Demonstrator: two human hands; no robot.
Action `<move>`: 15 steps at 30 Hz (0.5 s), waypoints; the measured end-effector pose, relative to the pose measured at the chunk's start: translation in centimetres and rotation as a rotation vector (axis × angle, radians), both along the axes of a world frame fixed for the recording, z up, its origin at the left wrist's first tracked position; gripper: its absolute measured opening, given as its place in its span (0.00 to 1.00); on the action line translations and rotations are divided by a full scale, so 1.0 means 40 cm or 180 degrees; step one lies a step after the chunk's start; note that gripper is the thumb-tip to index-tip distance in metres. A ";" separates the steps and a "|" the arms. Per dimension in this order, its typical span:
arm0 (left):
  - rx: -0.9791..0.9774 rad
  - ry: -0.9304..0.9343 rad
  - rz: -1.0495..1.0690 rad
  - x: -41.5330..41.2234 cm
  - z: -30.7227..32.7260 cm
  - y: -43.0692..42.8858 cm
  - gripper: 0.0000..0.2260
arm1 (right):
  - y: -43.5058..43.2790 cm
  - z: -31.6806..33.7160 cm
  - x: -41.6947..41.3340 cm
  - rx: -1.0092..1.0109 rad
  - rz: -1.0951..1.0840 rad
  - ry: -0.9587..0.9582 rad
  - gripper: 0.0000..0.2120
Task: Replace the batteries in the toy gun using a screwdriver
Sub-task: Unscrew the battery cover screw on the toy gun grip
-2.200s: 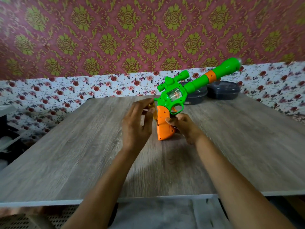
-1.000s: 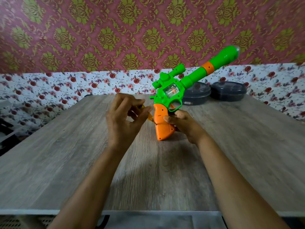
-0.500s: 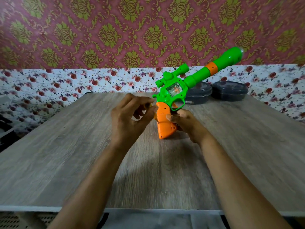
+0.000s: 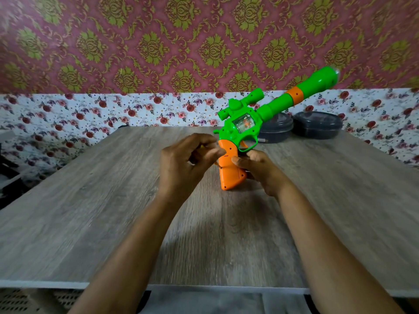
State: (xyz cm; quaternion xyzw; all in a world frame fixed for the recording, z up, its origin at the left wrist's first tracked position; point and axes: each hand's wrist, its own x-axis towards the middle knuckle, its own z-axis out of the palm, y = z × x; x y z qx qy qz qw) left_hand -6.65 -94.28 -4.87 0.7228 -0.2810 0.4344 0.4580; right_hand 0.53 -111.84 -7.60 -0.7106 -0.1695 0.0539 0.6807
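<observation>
A green toy gun (image 4: 251,120) with an orange grip (image 4: 230,171) stands on its grip's butt on the wooden table (image 4: 90,211), barrel slanting up to the right. My right hand (image 4: 260,171) clasps the grip from the right side. My left hand (image 4: 188,162) is curled at the grip's left side, fingers pinched around a small yellowish screwdriver (image 4: 200,146) that is almost wholly hidden. Its tip meets the grip out of sight behind my fingers.
Two dark round lidded containers (image 4: 275,130) (image 4: 317,124) sit at the table's far right, behind the gun. Patterned wallpaper rises behind the table. A dark shelf edge (image 4: 9,177) shows at the left.
My left hand drew back from the grip with the screwdriver, then returned and now presses against the grip's left side. The gun and right hand stayed nearly still.
</observation>
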 end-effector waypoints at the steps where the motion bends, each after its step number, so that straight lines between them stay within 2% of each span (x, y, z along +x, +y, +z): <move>1: 0.0046 0.0012 -0.0074 0.000 0.001 0.001 0.08 | -0.002 0.000 0.001 -0.0052 -0.0030 -0.0001 0.14; 5: 0.0285 0.0073 -0.0251 0.004 -0.003 0.004 0.17 | -0.008 -0.003 0.007 -0.0135 -0.0109 0.0010 0.12; 11: 0.0416 -0.0211 0.0098 0.012 -0.003 0.003 0.14 | -0.008 -0.005 0.009 -0.0113 -0.0099 -0.0014 0.12; 13: 0.0302 -0.0256 0.0184 0.011 0.000 0.006 0.10 | -0.006 -0.002 0.003 -0.0027 -0.0023 -0.0024 0.17; 15: 0.0122 -0.0182 0.0321 0.011 0.002 0.008 0.11 | -0.005 -0.003 0.002 0.0060 0.0027 -0.0033 0.23</move>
